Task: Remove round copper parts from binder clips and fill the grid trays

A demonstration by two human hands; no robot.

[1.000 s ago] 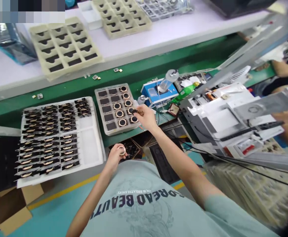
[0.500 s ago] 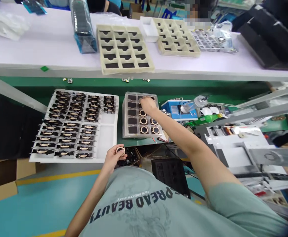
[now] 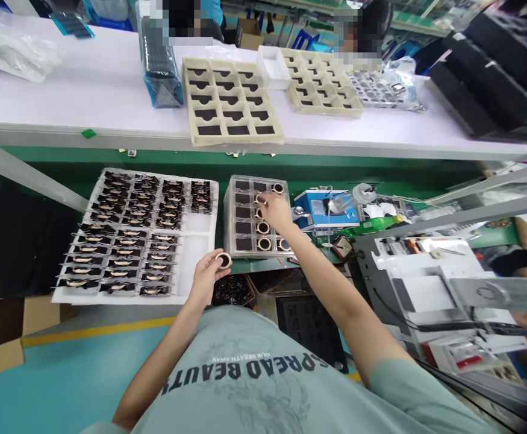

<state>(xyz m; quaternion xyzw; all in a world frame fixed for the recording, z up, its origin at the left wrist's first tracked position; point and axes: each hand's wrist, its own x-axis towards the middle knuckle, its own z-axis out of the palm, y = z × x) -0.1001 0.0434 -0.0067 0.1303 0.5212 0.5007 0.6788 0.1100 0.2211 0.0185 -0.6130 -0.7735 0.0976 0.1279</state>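
My left hand (image 3: 206, 278) holds a round ring-shaped part (image 3: 223, 260) with a gold rim and dark centre, just in front of the clear tray. Over the stacked clear plastic tray (image 3: 227, 220) is my right hand (image 3: 276, 211), its fingers closed on a similar gold-rimmed part (image 3: 261, 201) at the middle column. More round parts (image 3: 264, 243) sit in the tray's middle and right columns, while its left column shows dark pads. On the left, a white foam tray (image 3: 191, 259) carries rows of dark parts with thin clear sheets.
A raised white shelf (image 3: 109, 90) behind holds beige compartment trays (image 3: 233, 137) and black boxes (image 3: 471, 90). Right of the clear tray are a blue device (image 3: 320, 211) and a green bottle (image 3: 376, 225). An open carton (image 3: 41, 313) stands low at left. People sit beyond the shelf.
My right hand has moved toward me from the tray's back rows, and a round part now shows at its fingertips. My left hand still holds its part, slightly higher in view.
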